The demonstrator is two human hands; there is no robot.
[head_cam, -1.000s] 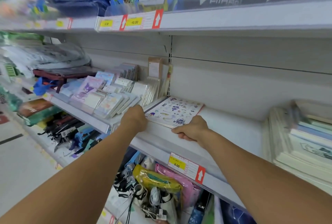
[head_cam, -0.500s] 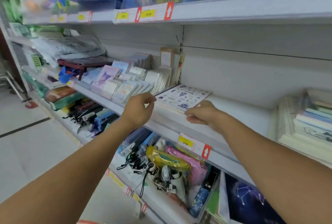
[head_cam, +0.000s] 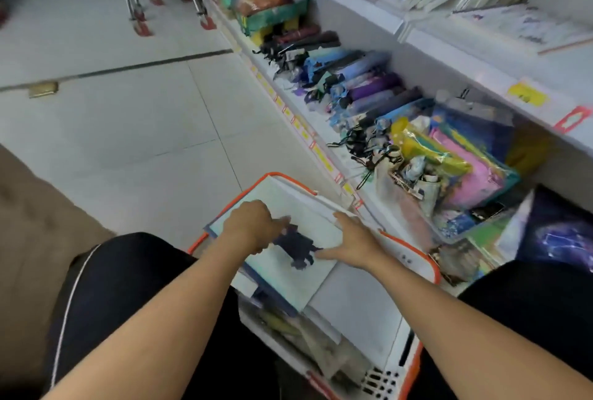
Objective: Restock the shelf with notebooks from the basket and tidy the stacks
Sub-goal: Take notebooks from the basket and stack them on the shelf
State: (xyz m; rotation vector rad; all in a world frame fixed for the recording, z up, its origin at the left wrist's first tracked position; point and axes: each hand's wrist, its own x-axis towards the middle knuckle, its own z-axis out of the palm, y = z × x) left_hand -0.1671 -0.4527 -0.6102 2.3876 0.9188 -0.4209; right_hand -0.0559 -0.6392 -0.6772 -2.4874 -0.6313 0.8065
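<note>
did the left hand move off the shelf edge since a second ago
Yes. The left hand has dropped from the shelf edge down to the pale notebook in the orange-rimmed basket.

Both hands reach down into the orange-rimmed basket [head_cam: 430, 266] on the floor — the left hand [head_cam: 253, 226] and the right hand [head_cam: 351, 244] both rest on the pale notebook [head_cam: 288, 271] lying on top. Folded umbrellas [head_cam: 362, 85] crowd the lower shelf [head_cam: 308, 130] beside it.
</note>
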